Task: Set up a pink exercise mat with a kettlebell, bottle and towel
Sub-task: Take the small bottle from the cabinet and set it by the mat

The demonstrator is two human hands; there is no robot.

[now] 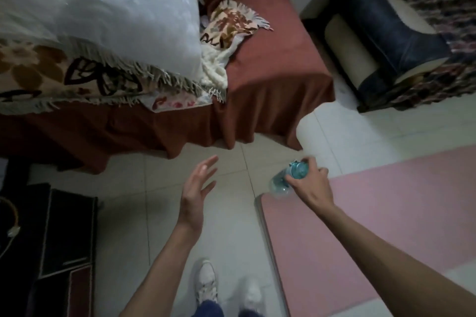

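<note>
A single wide-angle view looks from the person's head, forward and steeply down at the tiled floor (224, 226), with white shoes (206, 280) at the bottom edge. It stands at arm's length from both outstretched forearms. The bed (270, 80) fills the upper left, the pink exercise mat (386, 213) the lower right.

pretty dim indoor shot, soft flat light, motion blur all over, wide-angle bending at edges, murky left corner
</note>
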